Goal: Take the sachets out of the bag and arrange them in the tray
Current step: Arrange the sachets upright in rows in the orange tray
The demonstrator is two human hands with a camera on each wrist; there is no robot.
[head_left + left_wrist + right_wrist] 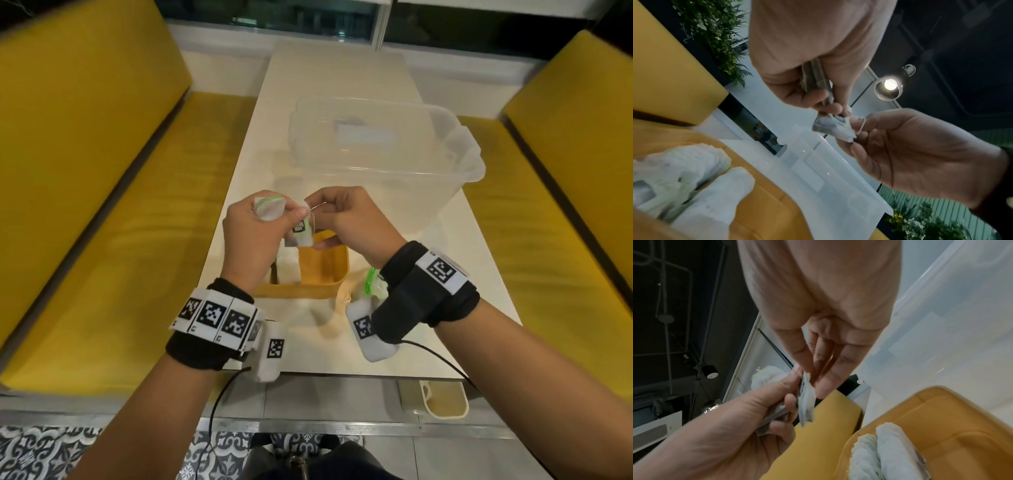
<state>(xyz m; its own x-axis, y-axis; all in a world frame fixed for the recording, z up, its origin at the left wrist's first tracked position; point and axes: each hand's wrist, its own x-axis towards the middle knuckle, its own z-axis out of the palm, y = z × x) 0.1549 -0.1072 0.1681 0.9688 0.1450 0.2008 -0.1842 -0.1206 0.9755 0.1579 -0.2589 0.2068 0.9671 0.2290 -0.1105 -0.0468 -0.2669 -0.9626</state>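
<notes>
Both hands hover over the yellow tray [337, 274]. My left hand [287, 219] grips a crumpled clear bag [270, 207] with a green zip seal in its curled fingers, and its thumb and forefinger also touch a white sachet [303, 231] with a dark label. My right hand [320, 210] pinches the top of that sachet and its string. In the left wrist view the sachet [831, 128] sits between the two hands' fingertips, the bag [815, 78] in the palm. White sachets [289, 265] stand at the tray's left end, also seen as sachets [881, 452] in the tray [945, 418].
A large clear plastic tub [455, 164] stands on the white table [342, 72] just beyond the tray. Another green-sealed bag [373, 286] lies on the table under my right wrist. Yellow benches [85, 171] flank the table on both sides.
</notes>
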